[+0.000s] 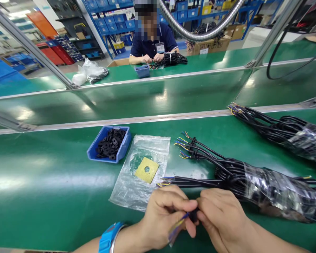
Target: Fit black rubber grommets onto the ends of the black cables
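Note:
In front of me, my left hand (164, 214) pinches a small black rubber grommet (193, 215) between thumb and fingers. Thin blue and yellow wires (179, 223) stick out of it toward the lower left, blurred at their ends. My right hand (222, 218) is closed against the other side of the grommet, around the cable end, which its fingers mostly hide. Just beyond my hands lies a bundle of black cables (231, 172) with bared coloured wire ends. Several of those cables carry black grommets (193, 149) near their tips.
A blue bin (123, 149) holds many small black parts. Beside it, a clear plastic bag (126, 186) lies under a yellow square (140, 172) with a hole. Another wrapped cable bundle (274, 130) is at right. Across the metal-edged divider, a person (154, 42) handles cables.

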Motion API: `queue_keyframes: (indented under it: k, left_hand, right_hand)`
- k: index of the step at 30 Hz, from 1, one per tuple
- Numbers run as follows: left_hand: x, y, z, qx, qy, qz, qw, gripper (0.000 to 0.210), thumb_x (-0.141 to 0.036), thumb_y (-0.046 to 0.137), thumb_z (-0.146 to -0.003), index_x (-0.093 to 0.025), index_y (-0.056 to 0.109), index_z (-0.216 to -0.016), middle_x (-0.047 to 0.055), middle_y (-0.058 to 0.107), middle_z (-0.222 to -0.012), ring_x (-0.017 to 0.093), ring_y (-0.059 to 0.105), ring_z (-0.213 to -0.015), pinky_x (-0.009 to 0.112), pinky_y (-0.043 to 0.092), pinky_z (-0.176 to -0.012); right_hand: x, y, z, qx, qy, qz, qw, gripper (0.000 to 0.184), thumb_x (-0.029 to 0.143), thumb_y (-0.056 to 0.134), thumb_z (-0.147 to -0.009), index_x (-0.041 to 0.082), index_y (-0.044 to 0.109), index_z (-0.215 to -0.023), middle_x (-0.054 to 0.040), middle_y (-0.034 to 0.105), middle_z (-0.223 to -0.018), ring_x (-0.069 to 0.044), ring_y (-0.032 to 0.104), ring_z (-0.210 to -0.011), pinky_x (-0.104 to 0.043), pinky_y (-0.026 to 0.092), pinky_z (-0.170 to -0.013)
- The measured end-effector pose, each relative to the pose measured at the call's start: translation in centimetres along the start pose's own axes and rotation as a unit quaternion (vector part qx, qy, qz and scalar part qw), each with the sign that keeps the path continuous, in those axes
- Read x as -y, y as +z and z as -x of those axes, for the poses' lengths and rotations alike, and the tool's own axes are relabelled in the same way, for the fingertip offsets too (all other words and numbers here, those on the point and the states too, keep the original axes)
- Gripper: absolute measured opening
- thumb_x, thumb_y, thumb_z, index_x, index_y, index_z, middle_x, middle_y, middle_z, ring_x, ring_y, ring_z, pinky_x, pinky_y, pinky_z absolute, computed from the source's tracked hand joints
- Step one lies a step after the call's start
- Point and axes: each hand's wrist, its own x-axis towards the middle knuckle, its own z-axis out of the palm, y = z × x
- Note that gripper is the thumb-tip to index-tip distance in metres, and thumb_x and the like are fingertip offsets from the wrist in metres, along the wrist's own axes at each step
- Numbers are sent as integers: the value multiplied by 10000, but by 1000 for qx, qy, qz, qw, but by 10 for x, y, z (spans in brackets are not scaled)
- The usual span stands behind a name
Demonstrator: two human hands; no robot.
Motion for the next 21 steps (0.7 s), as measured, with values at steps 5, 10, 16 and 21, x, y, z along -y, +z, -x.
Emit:
queue_keyframes:
  k: [5, 10, 16, 21]
  left_hand:
    - [-5, 3, 0, 3, -8, -35, 999, 227, -151, 684, -793, -298, 744, -955, -12, 582, -772, 66, 663, -531, 150, 536, -564]
    - [-9, 1, -3, -19, -8, -90, 996, 191, -200, 700, -786, -279, 743, -955, -7, 606, -650, 75, 643, -602, 146, 503, -586]
    - [-7, 2, -4, -47, -29, -91, 994, 125, -233, 746, -742, -266, 767, -861, -7, 620, -600, 70, 605, -617, 148, 477, -624]
    - [3, 5, -2, -57, -98, 3, 994, 174, -203, 783, -690, -279, 770, -846, -17, 595, -714, 45, 614, -518, 136, 503, -532]
  right_hand:
    - [-2, 0, 2, -5, -12, -9, 1000, 219, 181, 333, -952, 199, 396, -743, 27, 415, -610, -120, 354, -534, -269, 247, -527]
    - [-2, -1, 4, 7, -8, 3, 1000, 228, 187, 315, -957, 189, 458, -779, 4, 464, -628, -133, 390, -538, -279, 264, -532]
    - [-2, 1, 4, -1, -6, -2, 1000, 255, 200, 287, -974, 192, 449, -778, 10, 461, -617, -127, 389, -526, -273, 270, -527]
    - [-2, 3, 6, -1, -1, 6, 1000, 264, 226, 284, -980, 201, 420, -755, 15, 441, -608, -129, 381, -530, -273, 270, -528]
